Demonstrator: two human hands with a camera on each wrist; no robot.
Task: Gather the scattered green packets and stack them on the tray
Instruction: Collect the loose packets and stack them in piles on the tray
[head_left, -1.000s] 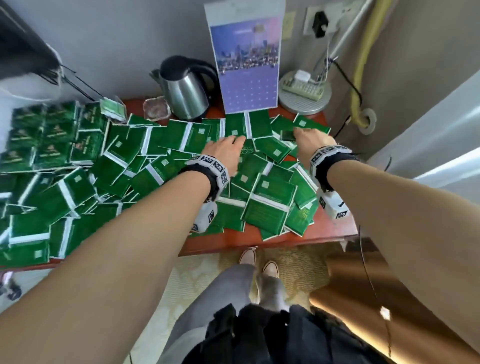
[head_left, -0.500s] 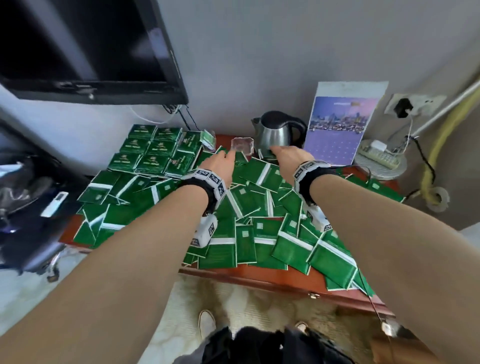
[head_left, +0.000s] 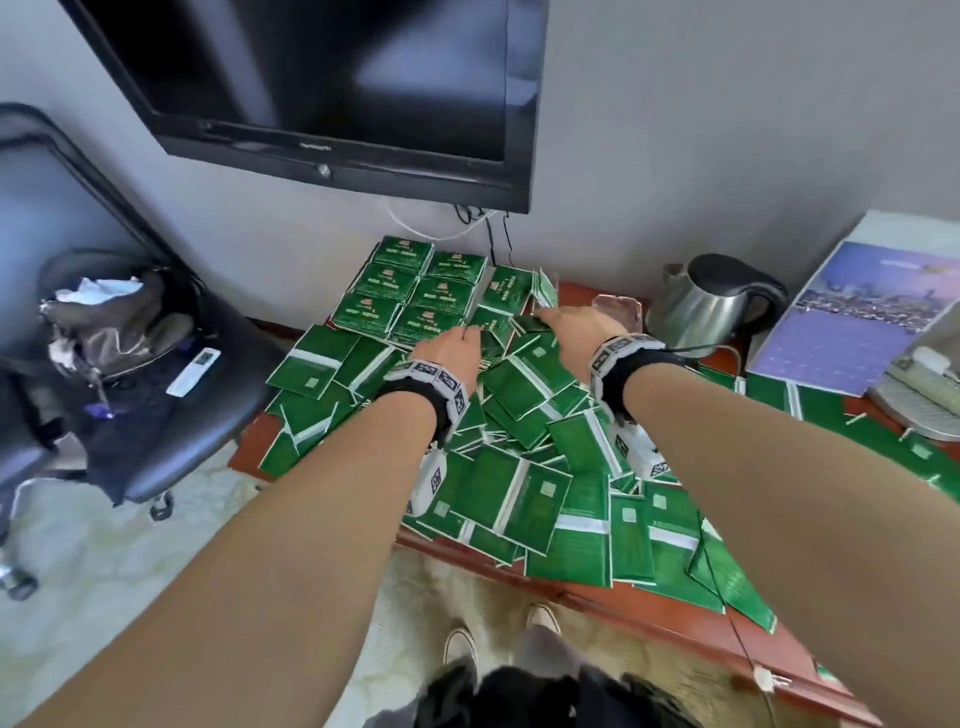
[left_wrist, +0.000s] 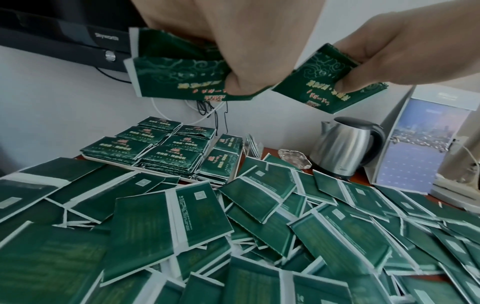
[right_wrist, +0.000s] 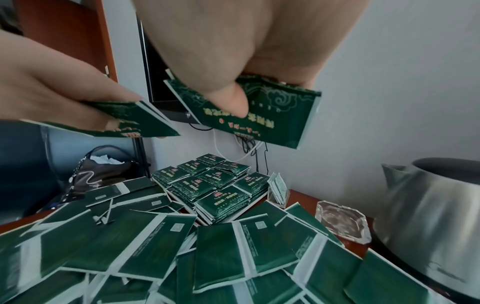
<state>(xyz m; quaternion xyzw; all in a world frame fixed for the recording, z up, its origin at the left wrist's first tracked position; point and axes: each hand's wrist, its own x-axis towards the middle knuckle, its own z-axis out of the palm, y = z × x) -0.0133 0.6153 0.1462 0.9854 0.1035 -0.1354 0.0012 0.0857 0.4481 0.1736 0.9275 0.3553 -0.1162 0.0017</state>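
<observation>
Green packets (head_left: 519, 467) lie scattered across the red-brown table. Neat stacks of green packets (head_left: 415, 296) stand at the back left on a white tray (left_wrist: 111, 163). My left hand (head_left: 460, 340) hovers just in front of the stacks and grips a few packets (left_wrist: 176, 78) between thumb and fingers. To its right, my right hand (head_left: 563, 319) pinches another green packet (right_wrist: 259, 115) with the thumb on top. Both hands are above the pile, close together. The fingers behind the packets are hidden.
A steel kettle (head_left: 711, 306) and a glass ashtray (head_left: 615, 312) stand at the back right, with a calendar (head_left: 857, 322) beyond. A TV (head_left: 337, 83) hangs on the wall. An office chair with a bag (head_left: 130, 322) stands left of the table's edge (head_left: 649, 618).
Both hands have moved left from the middle of the pile to the stacks at the back left, carrying packets. My view has swung left with them.
</observation>
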